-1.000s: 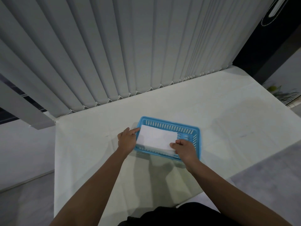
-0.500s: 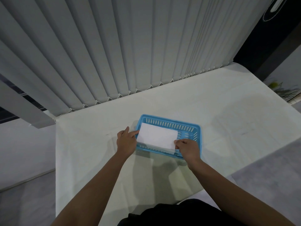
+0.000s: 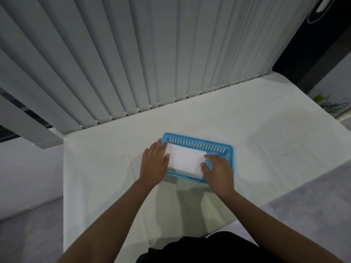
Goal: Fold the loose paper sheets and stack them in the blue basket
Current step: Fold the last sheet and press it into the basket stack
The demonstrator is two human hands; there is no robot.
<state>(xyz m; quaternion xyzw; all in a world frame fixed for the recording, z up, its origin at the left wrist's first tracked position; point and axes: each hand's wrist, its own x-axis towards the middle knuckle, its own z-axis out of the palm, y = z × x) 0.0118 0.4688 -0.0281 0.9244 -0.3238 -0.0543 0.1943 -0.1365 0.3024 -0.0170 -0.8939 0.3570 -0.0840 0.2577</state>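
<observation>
Head view: folded white paper stack [image 3: 185, 160] sits inside blue basket [image 3: 197, 144] on white table [image 3: 106, 168], left hand [image 3: 154, 164] flat, fingers spread on stack's left end, right hand [image 3: 218, 171] open-fingered on its right end, neither clamping.

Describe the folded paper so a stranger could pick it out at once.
On the white table below the grey blinds sits a blue basket. The folded paper lies inside it, between the left hand and right hand, the only plain white block inside slotted blue walls.
</observation>
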